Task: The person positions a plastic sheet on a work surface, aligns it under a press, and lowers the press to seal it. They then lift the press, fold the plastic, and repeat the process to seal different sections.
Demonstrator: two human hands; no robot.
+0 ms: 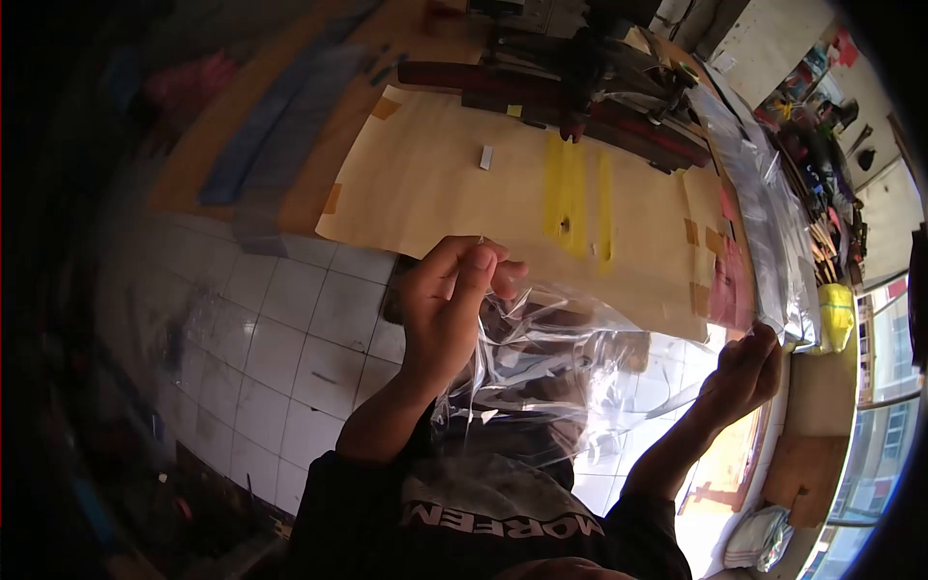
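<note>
A sheet of clear plastic hangs crumpled in front of my body, below the table's front edge. My left hand pinches its upper left part between thumb and index finger, with the other fingers curled. Off to the right, my right hand is closed on the sheet's other end. Beyond both hands lies a tan paper sheet taped to the table, with yellow strips and a small white piece on it.
A dark red and black machine bar crosses the back of the table. Folded clear plastic lies along the right side, near a yellow bag. Blue material lies at the left. White floor tiles show below.
</note>
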